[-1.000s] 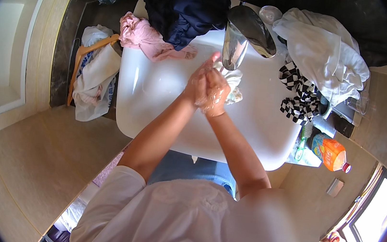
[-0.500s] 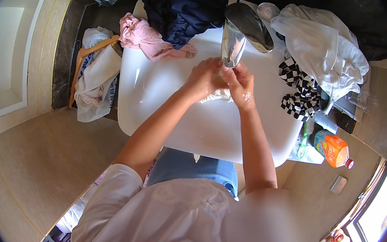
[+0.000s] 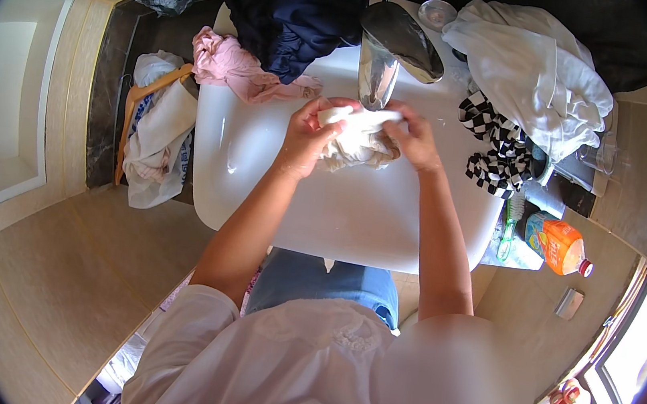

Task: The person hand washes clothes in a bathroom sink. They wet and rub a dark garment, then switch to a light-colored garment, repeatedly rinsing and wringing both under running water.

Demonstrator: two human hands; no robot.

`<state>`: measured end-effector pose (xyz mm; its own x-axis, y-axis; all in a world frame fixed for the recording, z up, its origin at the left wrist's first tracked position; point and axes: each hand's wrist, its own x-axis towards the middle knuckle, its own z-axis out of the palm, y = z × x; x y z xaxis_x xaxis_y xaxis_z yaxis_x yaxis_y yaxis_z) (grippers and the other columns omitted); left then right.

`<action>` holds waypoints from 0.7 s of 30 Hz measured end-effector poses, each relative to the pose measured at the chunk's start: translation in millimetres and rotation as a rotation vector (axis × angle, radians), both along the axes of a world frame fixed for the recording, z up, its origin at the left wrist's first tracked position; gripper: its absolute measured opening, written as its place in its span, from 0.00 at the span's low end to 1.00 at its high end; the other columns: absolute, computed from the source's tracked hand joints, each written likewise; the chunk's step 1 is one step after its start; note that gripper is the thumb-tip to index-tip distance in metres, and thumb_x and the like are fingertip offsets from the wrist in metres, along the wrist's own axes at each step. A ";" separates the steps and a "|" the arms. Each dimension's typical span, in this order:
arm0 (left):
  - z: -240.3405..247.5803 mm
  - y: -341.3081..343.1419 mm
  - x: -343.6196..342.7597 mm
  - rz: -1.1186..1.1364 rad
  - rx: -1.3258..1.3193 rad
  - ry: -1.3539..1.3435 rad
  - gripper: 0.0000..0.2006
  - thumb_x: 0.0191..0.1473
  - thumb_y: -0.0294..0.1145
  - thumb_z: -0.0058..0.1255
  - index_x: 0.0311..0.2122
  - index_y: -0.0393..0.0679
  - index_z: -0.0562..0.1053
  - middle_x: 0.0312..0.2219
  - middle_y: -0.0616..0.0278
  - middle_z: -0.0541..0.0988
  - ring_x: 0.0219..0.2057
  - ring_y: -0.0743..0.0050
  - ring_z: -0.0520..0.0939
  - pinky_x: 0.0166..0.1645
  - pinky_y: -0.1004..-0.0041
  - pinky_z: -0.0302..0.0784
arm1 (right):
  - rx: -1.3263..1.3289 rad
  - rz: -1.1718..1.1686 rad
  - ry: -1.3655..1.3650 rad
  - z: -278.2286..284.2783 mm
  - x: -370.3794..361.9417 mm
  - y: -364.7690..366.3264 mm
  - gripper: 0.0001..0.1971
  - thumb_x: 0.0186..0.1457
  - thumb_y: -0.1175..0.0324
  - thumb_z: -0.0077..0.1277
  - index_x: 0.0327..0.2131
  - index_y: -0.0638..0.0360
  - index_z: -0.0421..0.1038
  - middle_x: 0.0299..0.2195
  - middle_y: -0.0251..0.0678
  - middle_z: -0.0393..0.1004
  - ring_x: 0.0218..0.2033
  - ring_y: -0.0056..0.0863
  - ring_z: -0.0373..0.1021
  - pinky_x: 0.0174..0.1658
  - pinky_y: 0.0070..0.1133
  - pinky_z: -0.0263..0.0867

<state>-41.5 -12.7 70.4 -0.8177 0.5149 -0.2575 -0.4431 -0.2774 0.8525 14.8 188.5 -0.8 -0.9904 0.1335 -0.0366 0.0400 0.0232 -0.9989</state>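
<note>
A small wet white cloth (image 3: 359,143), bunched up with a greyish-beige lower part, is stretched between my two hands just below the chrome faucet (image 3: 377,75). My left hand (image 3: 307,137) pinches its left edge between thumb and fingers. At the opposite edge, my right hand (image 3: 416,139) grips the cloth with its thumb in front. Under both hands lies the white sink basin (image 3: 321,218). Whether water runs from the spout cannot be made out.
Dark navy clothing (image 3: 305,22) and a pink garment (image 3: 235,66) lie on the back left rim. White fabric (image 3: 529,74), checkered black-and-white fabric (image 3: 499,155), a green-handled brush (image 3: 509,229) and an orange bottle (image 3: 559,245) are at the right. A wooden hanger (image 3: 137,106) hangs left.
My hands, close together around the bunched cloth before, have moved apart. The cloth is now spread between them and shows more of its surface.
</note>
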 end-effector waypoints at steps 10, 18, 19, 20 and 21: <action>-56.4 26.6 -12.9 0.119 0.320 -0.303 0.19 0.57 0.40 0.43 0.53 0.51 0.61 0.46 0.61 0.69 0.47 0.70 0.71 0.48 0.71 0.69 | 0.064 -0.227 0.130 40.1 -1.2 -89.0 0.17 0.48 0.72 0.54 0.43 0.60 0.63 0.41 0.41 0.70 0.44 0.31 0.67 0.48 0.26 0.62; -21.2 42.9 20.3 0.150 0.104 -0.470 0.23 0.59 0.41 0.39 0.56 0.42 0.62 0.49 0.60 0.69 0.49 0.71 0.70 0.54 0.72 0.64 | 0.581 -0.260 0.058 25.8 -14.2 -79.3 0.24 0.57 0.52 0.35 0.49 0.58 0.65 0.52 0.51 0.61 0.53 0.53 0.55 0.58 0.40 0.45; -18.8 42.3 22.6 0.150 0.096 -0.466 0.22 0.59 0.41 0.40 0.56 0.42 0.62 0.50 0.60 0.69 0.50 0.70 0.70 0.55 0.73 0.64 | 0.424 -0.275 -0.048 33.5 -14.7 -80.3 0.22 0.57 0.54 0.35 0.47 0.59 0.66 0.52 0.53 0.61 0.53 0.53 0.55 0.59 0.42 0.42; -25.4 42.4 23.7 0.126 0.107 -0.424 0.22 0.59 0.40 0.40 0.55 0.42 0.63 0.50 0.60 0.69 0.51 0.70 0.70 0.55 0.72 0.63 | 0.266 -0.289 -0.153 42.0 -14.6 -82.4 0.21 0.57 0.56 0.35 0.46 0.60 0.67 0.51 0.55 0.60 0.53 0.54 0.56 0.59 0.44 0.40; -36.8 39.8 20.5 0.092 -0.036 -0.189 0.21 0.59 0.40 0.39 0.55 0.42 0.64 0.49 0.60 0.69 0.51 0.71 0.70 0.55 0.72 0.64 | 0.326 -0.278 -0.113 47.8 -12.2 -88.8 0.23 0.57 0.55 0.34 0.48 0.60 0.65 0.51 0.54 0.61 0.53 0.52 0.56 0.59 0.41 0.42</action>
